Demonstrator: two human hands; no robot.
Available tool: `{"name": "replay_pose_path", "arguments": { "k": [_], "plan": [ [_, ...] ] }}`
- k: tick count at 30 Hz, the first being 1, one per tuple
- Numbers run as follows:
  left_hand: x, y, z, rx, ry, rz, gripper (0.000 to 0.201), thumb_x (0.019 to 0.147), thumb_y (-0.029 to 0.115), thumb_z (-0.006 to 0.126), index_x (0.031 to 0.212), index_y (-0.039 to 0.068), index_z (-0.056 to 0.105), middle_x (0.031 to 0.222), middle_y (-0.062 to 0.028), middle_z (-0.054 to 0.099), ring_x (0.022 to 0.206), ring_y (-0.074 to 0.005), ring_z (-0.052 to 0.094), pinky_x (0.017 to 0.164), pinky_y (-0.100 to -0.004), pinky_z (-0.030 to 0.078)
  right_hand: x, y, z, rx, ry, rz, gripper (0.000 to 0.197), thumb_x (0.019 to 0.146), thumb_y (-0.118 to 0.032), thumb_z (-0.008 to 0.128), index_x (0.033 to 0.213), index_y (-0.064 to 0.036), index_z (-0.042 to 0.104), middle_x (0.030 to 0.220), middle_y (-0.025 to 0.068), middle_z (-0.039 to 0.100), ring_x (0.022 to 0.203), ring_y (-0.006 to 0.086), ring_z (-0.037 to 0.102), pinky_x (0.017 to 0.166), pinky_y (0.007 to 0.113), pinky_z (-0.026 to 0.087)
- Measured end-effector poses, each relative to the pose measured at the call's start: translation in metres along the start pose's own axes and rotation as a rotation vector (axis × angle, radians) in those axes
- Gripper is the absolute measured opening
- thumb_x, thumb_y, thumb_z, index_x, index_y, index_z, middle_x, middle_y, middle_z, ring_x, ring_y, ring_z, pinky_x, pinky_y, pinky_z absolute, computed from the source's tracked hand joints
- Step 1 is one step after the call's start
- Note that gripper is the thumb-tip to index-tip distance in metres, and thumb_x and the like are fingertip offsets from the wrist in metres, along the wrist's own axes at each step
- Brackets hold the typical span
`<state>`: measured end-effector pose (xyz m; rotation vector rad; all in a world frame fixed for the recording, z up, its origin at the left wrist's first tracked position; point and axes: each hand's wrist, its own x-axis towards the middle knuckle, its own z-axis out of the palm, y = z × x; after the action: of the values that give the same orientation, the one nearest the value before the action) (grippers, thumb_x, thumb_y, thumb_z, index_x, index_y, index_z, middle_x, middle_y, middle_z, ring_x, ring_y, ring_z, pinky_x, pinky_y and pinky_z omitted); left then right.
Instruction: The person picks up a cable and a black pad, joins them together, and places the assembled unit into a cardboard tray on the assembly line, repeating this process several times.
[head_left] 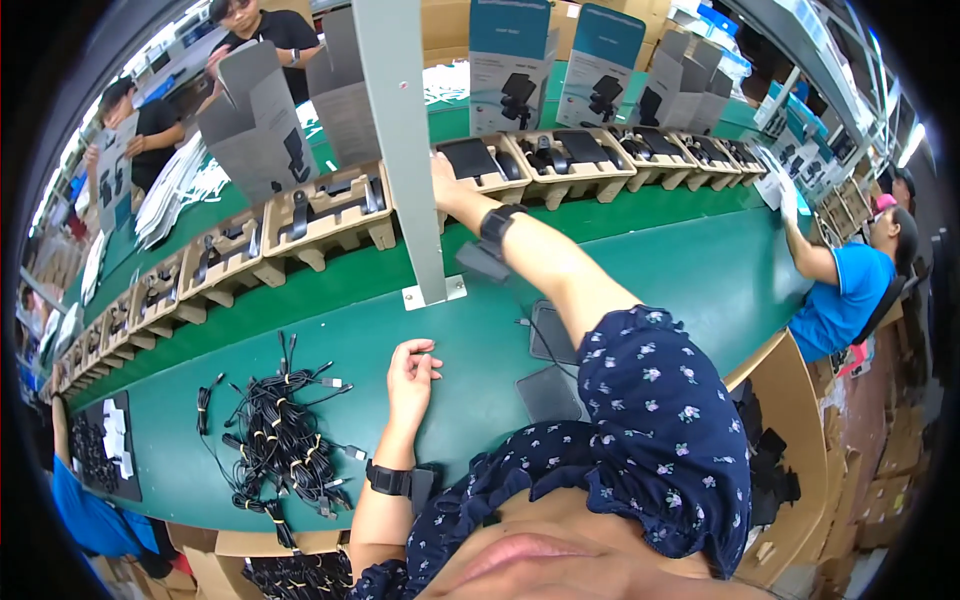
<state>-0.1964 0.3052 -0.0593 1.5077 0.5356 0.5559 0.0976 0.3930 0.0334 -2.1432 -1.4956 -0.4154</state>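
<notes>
My left hand [409, 377] is over the green tabletop [480, 385], fingers loosely curled and a little apart, holding nothing. It is nearest to a pile of bundled black cables [285, 425] on its left. My right arm stretches forward to the row of brown moulded trays. There my right hand [442, 182] is at the near left end of a tray [514, 186] with black parts in it; its fingers are hidden behind a grey metal post [396, 150]. Both wrists wear black straps with small boxes. Two flat dark pads [548, 394] lie beneath my right arm.
Trays with black parts line the green raised strip; printed boxes [508, 65] stand open behind them. The post is bolted to the table. Co-workers in blue sit at right [850, 290] and left; two people work opposite. Cardboard boxes with black items [800, 430] stand by the near edge.
</notes>
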Motion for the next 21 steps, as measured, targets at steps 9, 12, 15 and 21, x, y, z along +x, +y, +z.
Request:
{"name": "replay_pose_path", "arguments": {
  "k": [9,12,15,21],
  "plan": [
    [0.012,0.007,-0.007,0.011,-0.011,0.032,0.015,0.091,0.001,0.042,0.103,-0.002,0.05,0.095,-0.0111,0.056,0.069,-0.0129,0.059,0.056,-0.0227,0.05,0.027,0.021,-0.054,-0.113,-0.305,-0.191,0.038,0.082,-0.042,0.049,0.103,-0.0128,0.063,0.102,0.011,0.062,0.106,0.0299,0.053,0.088,0.043,0.041],
    [0.011,0.004,-0.01,-0.021,0.018,0.025,0.014,0.092,0.002,0.041,0.103,-0.002,0.049,0.094,-0.0116,0.055,0.065,-0.0135,0.059,0.052,-0.0231,0.05,0.036,0.061,-0.095,-0.047,-0.181,0.056,0.048,0.084,-0.048,0.049,0.114,-0.0108,0.057,0.113,0.0142,0.058,0.103,0.0316,0.055,0.086,0.044,0.044],
    [0.011,0.009,-0.008,-0.016,0.063,0.04,0.013,0.093,0.002,0.04,0.101,-0.003,0.05,0.092,-0.0114,0.055,0.061,-0.0129,0.058,0.045,-0.0218,0.047,0.064,0.125,-0.144,-0.053,0.403,0.225,0.036,0.08,-0.023,0.058,0.111,-0.0053,0.052,0.104,0.0179,0.056,0.098,0.0339,0.054,0.082,0.045,0.045],
    [0.001,0.012,-0.007,0.027,0.109,0.019,0.012,0.093,0.001,0.039,0.096,-0.003,0.05,0.086,-0.0108,0.056,0.056,-0.0118,0.056,0.042,-0.0209,0.045,0.079,0.22,-0.194,-0.424,0.836,0.092,0.061,0.078,-0.011,0.053,0.134,-0.0051,0.028,0.129,0.0163,0.045,0.114,0.0335,0.046,0.09,0.043,0.043]
  ]
}}
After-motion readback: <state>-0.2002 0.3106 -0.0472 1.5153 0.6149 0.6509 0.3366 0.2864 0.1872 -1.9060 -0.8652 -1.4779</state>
